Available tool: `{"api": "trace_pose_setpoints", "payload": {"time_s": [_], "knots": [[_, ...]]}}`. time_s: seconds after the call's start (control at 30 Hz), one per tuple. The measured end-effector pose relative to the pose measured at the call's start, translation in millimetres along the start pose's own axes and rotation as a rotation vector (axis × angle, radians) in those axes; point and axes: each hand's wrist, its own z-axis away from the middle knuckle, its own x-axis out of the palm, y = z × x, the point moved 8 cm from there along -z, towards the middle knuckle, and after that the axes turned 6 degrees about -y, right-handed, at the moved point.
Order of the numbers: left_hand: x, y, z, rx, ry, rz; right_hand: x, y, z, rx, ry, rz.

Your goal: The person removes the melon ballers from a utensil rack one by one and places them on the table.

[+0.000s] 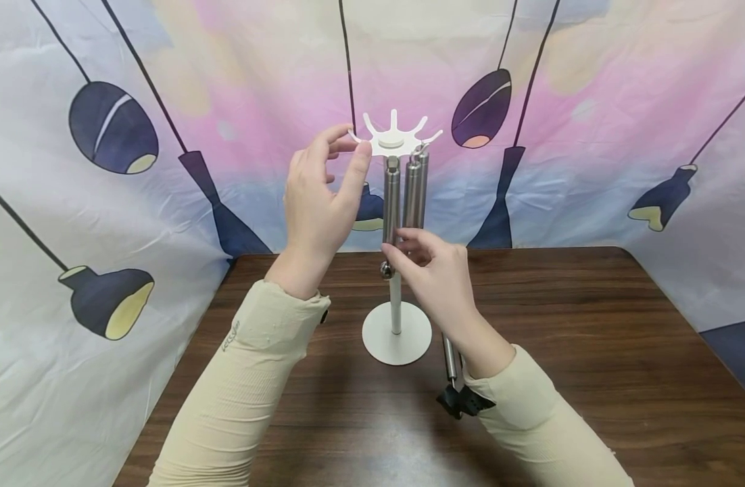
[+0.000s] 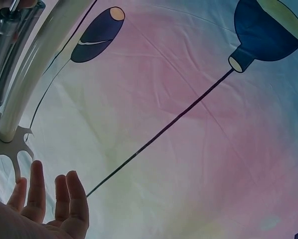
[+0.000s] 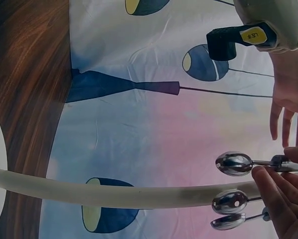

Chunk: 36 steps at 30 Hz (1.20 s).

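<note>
A white stand has a round base (image 1: 376, 341), a slim post (image 1: 396, 308) and a top rack (image 1: 392, 144) of curved prongs. Steel utensils (image 1: 414, 193) with thick cylindrical handles hang at its right side. My left hand (image 1: 320, 196) is raised at the rack's left, its thumb and fingertips at a prong and its other fingers loosely extended. Thumb and fingers of my right hand (image 1: 442, 274) pinch the lower part of the front steel utensil (image 1: 391, 196), whose handle top is just under the rack. Its shiny rounded end (image 3: 233, 163) points down below the fingers.
A steel rod (image 1: 449, 358) shows on the brown wooden table (image 1: 324, 419) beside my right wrist, partly hidden. Behind the table hangs a cloth (image 1: 257, 88) printed with lamps.
</note>
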Motion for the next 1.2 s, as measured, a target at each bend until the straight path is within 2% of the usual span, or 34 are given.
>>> {"api": "trace_pose_setpoints", "payload": {"time_s": [0.5,0.9,1.2], "knots": [[-1.6,-0.4,0.3,-0.010,0.000,-0.002,-1,-11,-3,-0.043,-0.028,0.003],[-2.3,-0.2,-1.5,-0.017,-0.011,-0.014,-11,-29,0,-0.126,-0.007,0.011],[-0.2,-1.4,-3.3,-0.019,-0.034,-0.025,-24,-29,9,-0.081,-0.018,-0.034]]}}
